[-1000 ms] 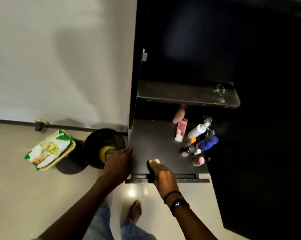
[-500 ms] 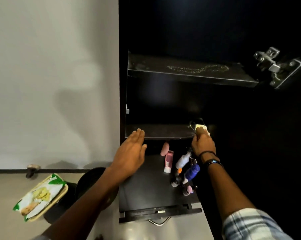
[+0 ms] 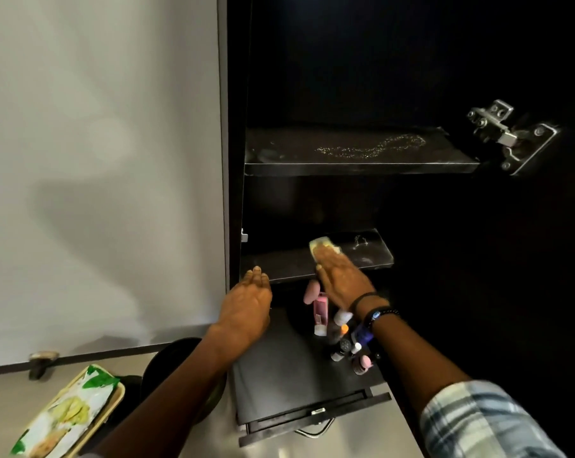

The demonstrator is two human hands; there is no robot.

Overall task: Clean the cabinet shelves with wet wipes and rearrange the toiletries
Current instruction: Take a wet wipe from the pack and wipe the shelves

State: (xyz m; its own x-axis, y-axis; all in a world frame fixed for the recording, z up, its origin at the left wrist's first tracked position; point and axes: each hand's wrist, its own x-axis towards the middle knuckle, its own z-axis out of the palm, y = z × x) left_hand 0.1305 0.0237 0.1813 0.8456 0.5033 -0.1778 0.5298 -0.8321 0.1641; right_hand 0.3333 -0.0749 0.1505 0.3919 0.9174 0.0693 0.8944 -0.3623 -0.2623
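wiping the middle shelf (image 3: 279, 266), frame centre: flat right hand (image 3: 342, 280) is pressing the wet wipe (image 3: 322, 246); open left hand (image 3: 249, 302) is resting at its edge; overlapping strokes rightward are looking advisable.

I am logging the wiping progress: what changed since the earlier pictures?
The right hand, pressing the pale yellow wet wipe, rose from the lower pull-out shelf to the dark middle shelf, then slid left along it. The left hand rose to that shelf's front edge. The toiletry bottles stayed grouped below.
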